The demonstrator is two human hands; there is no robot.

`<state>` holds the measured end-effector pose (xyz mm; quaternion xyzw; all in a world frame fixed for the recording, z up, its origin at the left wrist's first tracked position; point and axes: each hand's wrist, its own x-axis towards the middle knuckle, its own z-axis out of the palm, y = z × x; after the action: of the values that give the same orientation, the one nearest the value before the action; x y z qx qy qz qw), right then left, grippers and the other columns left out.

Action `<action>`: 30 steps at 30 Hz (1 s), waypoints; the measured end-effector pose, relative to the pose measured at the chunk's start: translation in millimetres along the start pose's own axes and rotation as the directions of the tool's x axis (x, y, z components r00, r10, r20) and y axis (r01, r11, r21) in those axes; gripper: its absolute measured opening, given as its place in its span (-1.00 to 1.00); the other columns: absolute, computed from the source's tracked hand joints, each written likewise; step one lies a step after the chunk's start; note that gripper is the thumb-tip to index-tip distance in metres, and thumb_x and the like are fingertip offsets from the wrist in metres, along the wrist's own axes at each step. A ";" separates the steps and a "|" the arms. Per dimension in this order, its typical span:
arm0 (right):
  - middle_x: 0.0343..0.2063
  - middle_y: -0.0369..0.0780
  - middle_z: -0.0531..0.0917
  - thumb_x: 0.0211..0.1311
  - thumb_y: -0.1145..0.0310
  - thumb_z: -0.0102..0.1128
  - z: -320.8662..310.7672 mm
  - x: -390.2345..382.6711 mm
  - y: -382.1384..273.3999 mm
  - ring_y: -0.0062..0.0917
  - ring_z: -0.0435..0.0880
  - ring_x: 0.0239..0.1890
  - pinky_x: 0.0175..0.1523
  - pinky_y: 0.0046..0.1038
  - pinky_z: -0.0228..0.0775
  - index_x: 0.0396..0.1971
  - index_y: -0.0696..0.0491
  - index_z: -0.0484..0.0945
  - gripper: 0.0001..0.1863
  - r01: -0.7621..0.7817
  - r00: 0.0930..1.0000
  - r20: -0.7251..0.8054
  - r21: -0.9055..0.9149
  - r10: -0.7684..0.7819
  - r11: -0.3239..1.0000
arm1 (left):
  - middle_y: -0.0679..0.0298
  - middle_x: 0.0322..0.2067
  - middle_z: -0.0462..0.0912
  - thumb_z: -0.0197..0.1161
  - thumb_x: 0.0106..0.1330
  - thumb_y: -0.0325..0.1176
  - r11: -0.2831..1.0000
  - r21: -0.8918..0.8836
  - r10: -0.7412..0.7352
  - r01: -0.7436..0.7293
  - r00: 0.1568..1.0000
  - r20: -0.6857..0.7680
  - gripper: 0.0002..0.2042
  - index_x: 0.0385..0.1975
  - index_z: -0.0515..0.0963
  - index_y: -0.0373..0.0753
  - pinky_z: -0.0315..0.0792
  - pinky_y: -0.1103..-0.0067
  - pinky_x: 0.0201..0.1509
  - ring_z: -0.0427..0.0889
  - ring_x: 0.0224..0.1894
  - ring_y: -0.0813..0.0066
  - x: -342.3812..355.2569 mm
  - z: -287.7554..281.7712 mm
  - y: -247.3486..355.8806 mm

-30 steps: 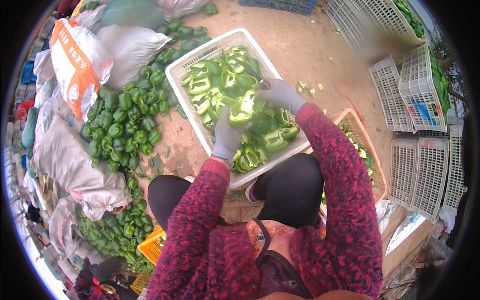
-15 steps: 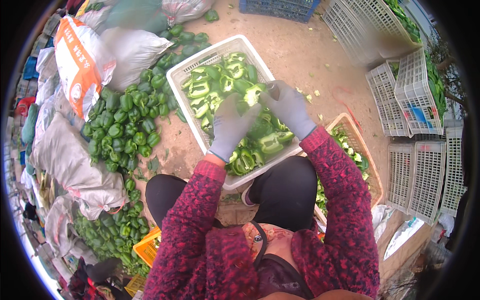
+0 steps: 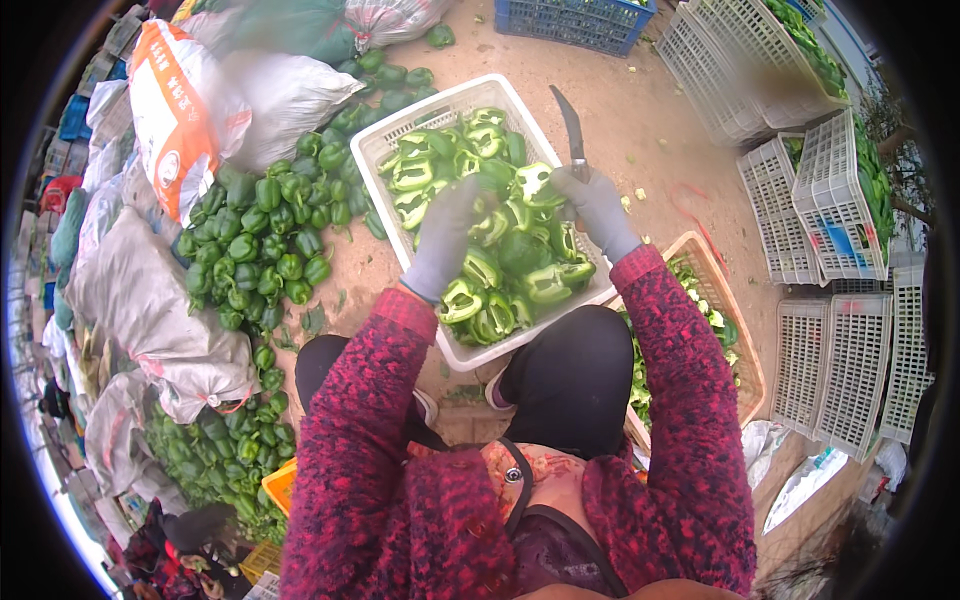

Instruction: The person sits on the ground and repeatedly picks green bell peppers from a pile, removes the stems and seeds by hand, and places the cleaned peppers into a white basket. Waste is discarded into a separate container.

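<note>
A white slatted crate (image 3: 395,150) sits on the dirt between the person's knees, heaped with cut green pepper pieces (image 3: 520,255); it is probably heavy when full and best lifted by its stiff rim. The pieces look light, waxy and crisp (likely to slip in gloves), so a cupped grasp suits them. The gloved left hand (image 3: 445,240) hovers above them, fingers loosely together, holding nothing. The gloved right hand (image 3: 595,205) is wrapped around a curved knife (image 3: 572,130), blade pointing away.

Daylit dirt ground (image 3: 640,130), stacked white crates (image 3: 850,200)
</note>
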<state>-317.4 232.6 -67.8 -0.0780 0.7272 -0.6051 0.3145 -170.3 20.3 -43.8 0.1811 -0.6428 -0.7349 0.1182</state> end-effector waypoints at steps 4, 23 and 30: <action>-0.36 -0.29 0.75 0.31 0.08 0.37 -15.5 6.9 21.4 -0.64 0.64 -0.48 -0.40 -0.53 0.48 -0.03 0.12 0.66 -0.57 0.007 0.998 -0.049 -0.406 -0.029 0.914 | 0.11 -0.20 0.72 -0.05 0.66 -0.06 0.984 0.099 0.156 -0.148 0.985 -0.074 -0.52 -0.15 0.62 -0.40 0.58 0.45 0.12 0.71 -0.10 0.36 -22.5 -94.1 64.6; -0.34 -0.31 0.65 0.46 0.19 0.29 57.4 -80.5 -35.9 -0.81 0.43 -0.66 -0.56 -0.73 0.22 0.22 0.24 0.51 -0.49 0.112 0.993 -0.016 -0.267 -0.121 0.957 | -0.09 -0.26 0.73 0.18 0.40 0.09 0.296 0.599 -0.137 0.744 0.654 -0.744 -0.51 -0.21 0.68 -0.32 0.53 0.16 0.06 0.70 -0.10 -0.10 -379.9 -429.8 -35.8; -0.38 -0.26 0.68 0.42 0.28 0.29 91.2 -87.9 -14.8 -0.77 0.46 -0.66 -0.57 -0.71 0.24 0.21 0.27 0.48 -0.50 -0.078 0.997 -0.055 -0.336 0.063 0.939 | 0.24 0.57 0.09 0.37 0.21 -0.33 -0.502 0.716 0.241 0.485 0.874 -0.423 -0.14 0.55 0.13 0.11 0.32 -0.03 0.39 0.26 0.49 0.09 -106.1 -583.2 -3.6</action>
<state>-201.6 196.4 -28.5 -0.0915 0.8291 -0.4616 0.3021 169.9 -462.0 -98.3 0.4257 -0.8699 0.2405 -0.0646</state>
